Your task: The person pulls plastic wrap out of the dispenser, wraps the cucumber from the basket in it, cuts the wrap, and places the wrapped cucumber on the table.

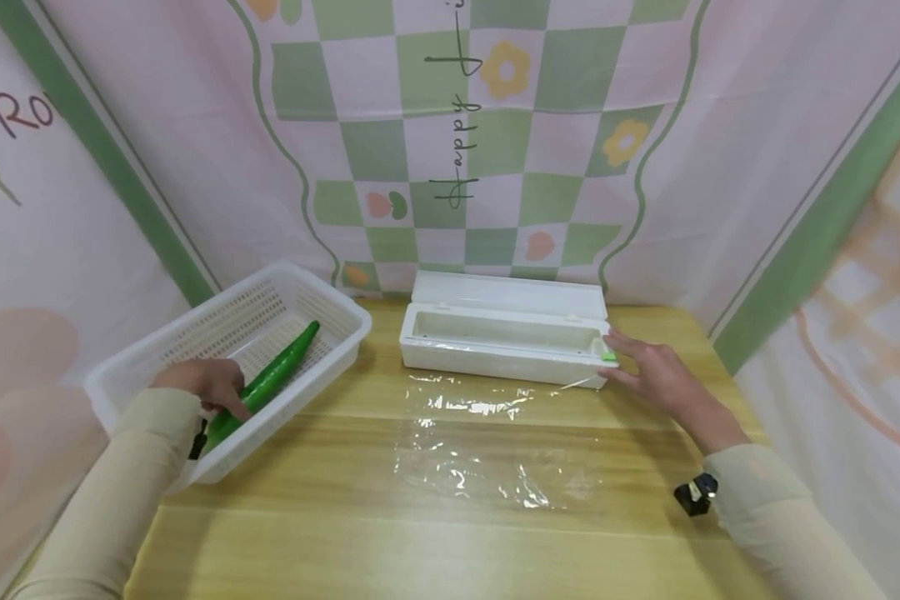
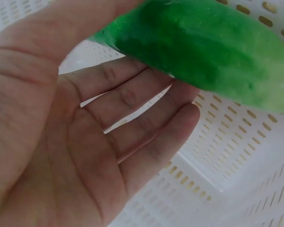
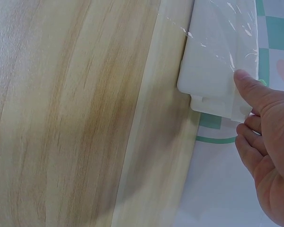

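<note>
A long green cucumber lies aslant in a white perforated plastic basket on the left. My left hand reaches into the basket and grips the cucumber near its closer end. In the left wrist view the thumb passes over the cucumber while the fingers run beneath it. My right hand holds the right end of a white cling film dispenser, thumb on its front face. The dispenser's lid is tipped back. Clear film spreads from it over the table.
The wooden table ends close behind the dispenser, against a patterned cloth backdrop. Cloth walls stand on both sides. A green slider sits at the dispenser's right end. The basket reaches the table's left edge.
</note>
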Tool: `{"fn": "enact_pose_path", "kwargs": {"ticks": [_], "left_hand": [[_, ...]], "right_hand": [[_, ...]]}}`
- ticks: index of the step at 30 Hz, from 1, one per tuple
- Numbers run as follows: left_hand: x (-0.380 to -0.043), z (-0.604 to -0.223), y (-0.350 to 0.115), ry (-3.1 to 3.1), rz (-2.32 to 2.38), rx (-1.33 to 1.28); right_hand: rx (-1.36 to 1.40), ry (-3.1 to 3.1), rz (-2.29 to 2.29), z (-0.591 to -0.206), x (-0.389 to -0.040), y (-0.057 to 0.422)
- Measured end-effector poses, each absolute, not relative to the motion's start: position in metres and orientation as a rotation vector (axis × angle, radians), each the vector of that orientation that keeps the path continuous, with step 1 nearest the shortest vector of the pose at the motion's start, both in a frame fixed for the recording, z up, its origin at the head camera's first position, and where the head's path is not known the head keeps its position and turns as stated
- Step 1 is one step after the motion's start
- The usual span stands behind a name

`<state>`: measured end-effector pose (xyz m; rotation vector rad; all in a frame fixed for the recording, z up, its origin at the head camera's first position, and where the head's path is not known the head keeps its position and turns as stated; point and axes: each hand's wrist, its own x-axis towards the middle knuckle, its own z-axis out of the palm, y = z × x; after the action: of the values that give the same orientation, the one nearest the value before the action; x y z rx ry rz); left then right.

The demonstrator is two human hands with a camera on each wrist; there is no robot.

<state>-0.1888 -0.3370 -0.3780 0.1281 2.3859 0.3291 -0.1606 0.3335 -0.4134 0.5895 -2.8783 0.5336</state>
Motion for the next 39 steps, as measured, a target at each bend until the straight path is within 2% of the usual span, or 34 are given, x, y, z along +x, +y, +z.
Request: {"fn": "enact_pose_path", "kwargs": {"ticks": [9, 29, 39], "left_hand": [[-0.178, -0.364, -0.341, 2.473, 0.338, 0.092], [-0.18, -0.346, -0.359, 2.73, 0.368, 0.32], [-0.168, -0.325, -0.368, 2.83, 0.364, 0.346]], "right_hand": [[0.601, -2.871, 0.553, -0.414, -0.16, 0.333], [0.586, -2.885, 0.566, -0.412, -0.158, 0.333], [0.572, -2.889, 0.545, -0.413, -0.158, 0.332]]}}
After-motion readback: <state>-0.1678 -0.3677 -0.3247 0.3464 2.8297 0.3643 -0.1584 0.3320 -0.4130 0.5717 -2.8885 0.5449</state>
